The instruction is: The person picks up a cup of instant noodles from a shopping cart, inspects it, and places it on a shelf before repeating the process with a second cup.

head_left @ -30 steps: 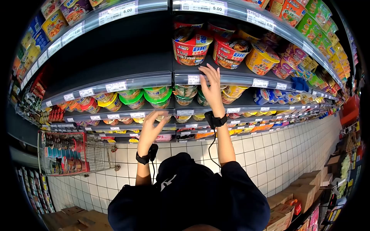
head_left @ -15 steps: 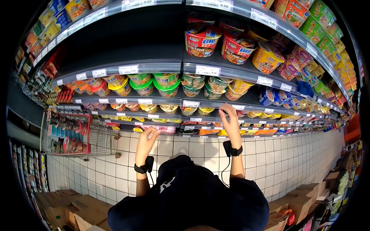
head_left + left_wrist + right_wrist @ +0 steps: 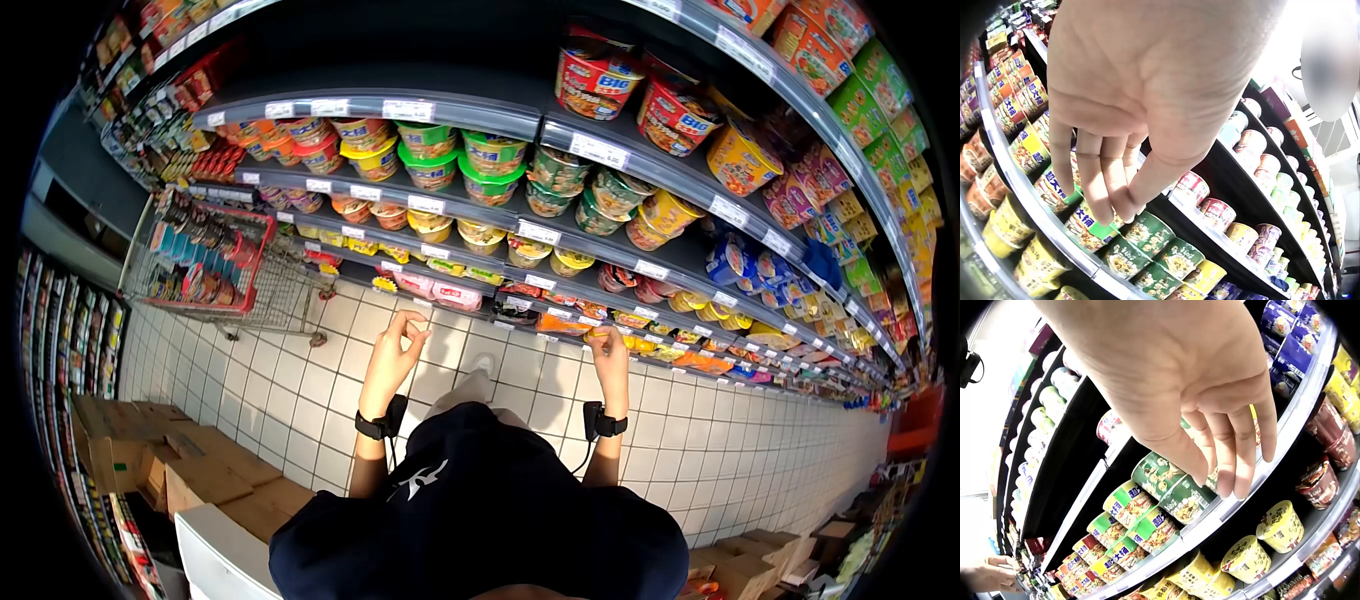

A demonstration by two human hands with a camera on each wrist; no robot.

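My left hand [image 3: 393,362], fingers loosely bent, hangs over the tiled floor in front of the lower shelves and holds nothing. Level with it on the other side, my right hand [image 3: 609,372] also has relaxed fingers around nothing. Both wrists wear black straps with small cameras. In the left wrist view the fingers overlap green-lidded noodle tubs [image 3: 1088,226] and dark green noodle cups [image 3: 1141,234] on the shelf behind. The right wrist view has the right hand [image 3: 1191,387] in front of dark green cups [image 3: 1185,499], with the left hand [image 3: 990,575] low at the edge.
Red noodle tubs [image 3: 597,85] stand on the upper shelf, beside a yellow tub [image 3: 743,158]. A wire shopping cart [image 3: 290,292] loaded with goods is at the left. Cardboard boxes [image 3: 205,480] and a white box [image 3: 225,555] lie behind the person, at lower left.
My right hand has come down and back from the upper shelf edge, and the left hand has also lowered. The head view has turned, so the shelves now slant and the cart appears higher.
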